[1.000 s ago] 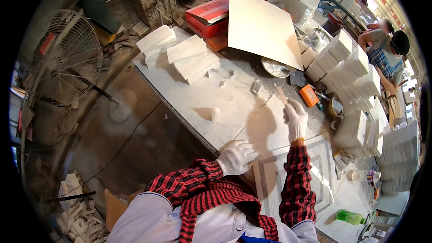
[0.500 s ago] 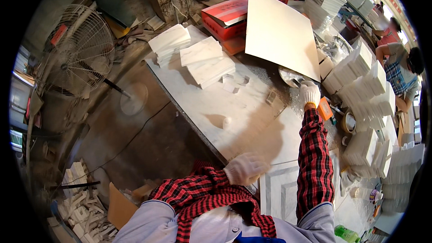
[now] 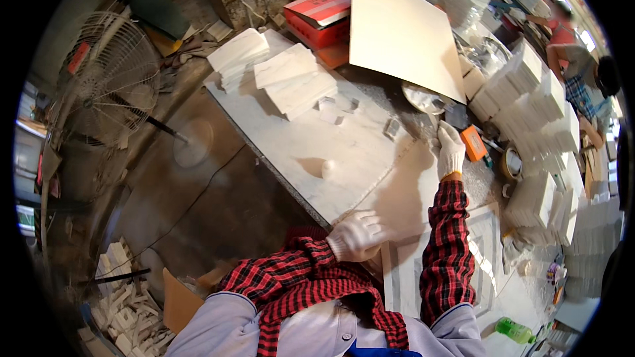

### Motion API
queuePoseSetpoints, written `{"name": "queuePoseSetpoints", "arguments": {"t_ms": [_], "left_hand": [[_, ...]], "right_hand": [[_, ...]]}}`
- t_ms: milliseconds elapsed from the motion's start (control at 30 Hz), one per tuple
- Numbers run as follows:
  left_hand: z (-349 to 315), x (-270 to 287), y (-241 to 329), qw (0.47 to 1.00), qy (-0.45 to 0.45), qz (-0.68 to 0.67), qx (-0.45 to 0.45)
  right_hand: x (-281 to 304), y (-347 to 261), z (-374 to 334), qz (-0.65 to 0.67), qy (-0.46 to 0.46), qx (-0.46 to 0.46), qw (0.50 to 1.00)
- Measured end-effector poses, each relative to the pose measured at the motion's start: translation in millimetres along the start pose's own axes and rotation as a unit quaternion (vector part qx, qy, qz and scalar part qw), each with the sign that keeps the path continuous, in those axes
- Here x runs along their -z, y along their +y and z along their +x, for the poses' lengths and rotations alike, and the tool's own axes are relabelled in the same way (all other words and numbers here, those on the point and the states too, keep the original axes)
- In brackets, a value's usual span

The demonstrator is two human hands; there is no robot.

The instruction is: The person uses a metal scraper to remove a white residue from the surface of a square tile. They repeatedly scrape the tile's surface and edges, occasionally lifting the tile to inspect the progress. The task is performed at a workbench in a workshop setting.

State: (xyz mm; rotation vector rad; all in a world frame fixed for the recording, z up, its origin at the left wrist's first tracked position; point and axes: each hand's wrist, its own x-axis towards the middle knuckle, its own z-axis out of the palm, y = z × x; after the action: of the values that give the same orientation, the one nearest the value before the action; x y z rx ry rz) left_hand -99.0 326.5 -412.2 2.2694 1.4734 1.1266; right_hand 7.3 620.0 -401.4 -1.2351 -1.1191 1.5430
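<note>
My left hand (image 3: 359, 235), in a white knit glove, rests at the near edge of the pale table, its fingers stretched out and holding nothing. It lies beside a grey-and-white patterned stone panel (image 3: 403, 271). Farther right, my right hand (image 3: 451, 150), also gloved, is closed. A thin pale piece (image 3: 433, 121) shows at its fingertips, too small to make out. Beyond it sits a round, shallow dish (image 3: 423, 99), partly under a large cream board (image 3: 403, 36). A dark square block (image 3: 456, 116) and an orange box (image 3: 473, 143) lie close to that hand.
White tile stacks stand on the table (image 3: 297, 82) and at the right (image 3: 529, 92). A small white cone (image 3: 327, 169) is on the marble surface (image 3: 291, 139). A red carton (image 3: 317, 20) stands behind, a fan (image 3: 109, 82) at left. Another person (image 3: 589, 86) works at far right.
My right hand has drawn back from the dish toward me, uncovering the dark block. My left hand has lifted slightly forward, and the view has shifted a little.
</note>
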Motion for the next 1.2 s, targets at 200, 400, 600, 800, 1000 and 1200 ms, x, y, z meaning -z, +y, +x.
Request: {"name": "queuePoseSetpoints", "arguments": {"t_ms": [200, 400, 600, 800, 1000, 1200], "left_hand": [[-3.2, -13.9, -2.4, 0.998, 0.046, 0.044, -0.011], [-2.6, -13.0, -2.7, 0.997, 0.070, -0.027, 0.001], [-4.8, -13.3, -1.0, 0.997, 0.054, -0.039, 0.026], [-4.8, -16.4, -0.5, 0.998, 0.040, -0.035, 0.030], [-6.1, -16.2, 2.9, 0.998, 0.044, -0.015, 0.039], [-8.1, -17.6, 2.6, 0.998, 0.037, -0.012, 0.048]], "right_hand": [[55.1, -3.0, -87.1, 0.019, -0.016, -0.010, 1.000], [114.1, 1.3, -205.4, -0.064, 0.027, -0.058, 0.996], [133.0, 8.2, -293.0, -0.099, 0.069, -0.124, 0.985], [138.1, 27.7, -318.7, -0.102, 0.088, -0.126, 0.983], [125.8, 33.0, -320.6, -0.161, 0.064, -0.070, 0.982], [117.1, 42.8, -322.3, -0.266, 0.068, 0.035, 0.961]]}}
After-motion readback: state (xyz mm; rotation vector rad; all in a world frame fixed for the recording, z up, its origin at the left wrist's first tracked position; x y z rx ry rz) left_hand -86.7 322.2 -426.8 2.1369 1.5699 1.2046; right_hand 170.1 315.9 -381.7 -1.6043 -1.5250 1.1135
